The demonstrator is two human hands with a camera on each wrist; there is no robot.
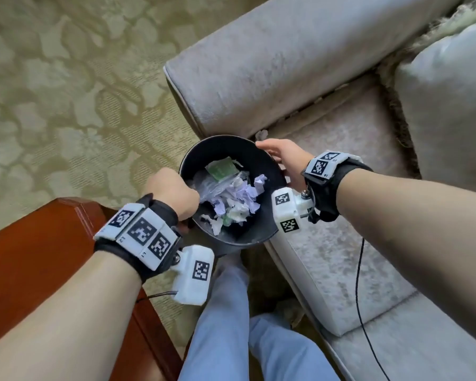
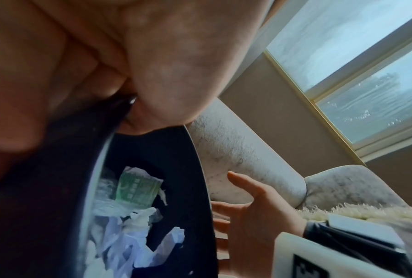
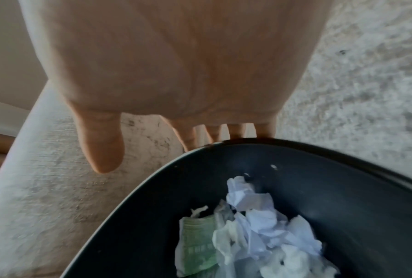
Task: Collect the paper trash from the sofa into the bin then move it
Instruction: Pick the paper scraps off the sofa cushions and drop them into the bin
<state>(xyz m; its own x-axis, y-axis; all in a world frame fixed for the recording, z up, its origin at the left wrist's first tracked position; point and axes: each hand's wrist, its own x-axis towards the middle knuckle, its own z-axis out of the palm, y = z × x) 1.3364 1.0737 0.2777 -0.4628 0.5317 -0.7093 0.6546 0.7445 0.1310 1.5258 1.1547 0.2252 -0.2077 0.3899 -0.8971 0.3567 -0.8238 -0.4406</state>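
because the bin (image 1: pixel 232 232) has to be carried once the paper is in, the two hands sit on opposite sides of its rim, at about eight o'clock and two o'clock in the head view. the left hand (image 1: pixel 175 198) is clenched over the near-left edge, and the left wrist view shows the dark rim pinched between thumb and curled fingers, a grip that looks made for lifting. the right hand (image 1: pixel 283 160) is flat and released, fingers straight along the outside of the far-right wall, thumb free above the rim; whether the fingers actually press the wall i cannot tell. it seems placed to steady the bin or take a share of its weight. the bin is beside the sofa (image 1: pixel 327 166), just off the seat corner below the armrest, and whether it rests on the carpet (image 1: pixel 66 92) or hangs in the air is unclear. crumpled paper trash (image 1: pixel 237 199) and a green wrapper (image 1: pixel 221 170) lie inside, so collecting looks finished and moving is the step in hand.
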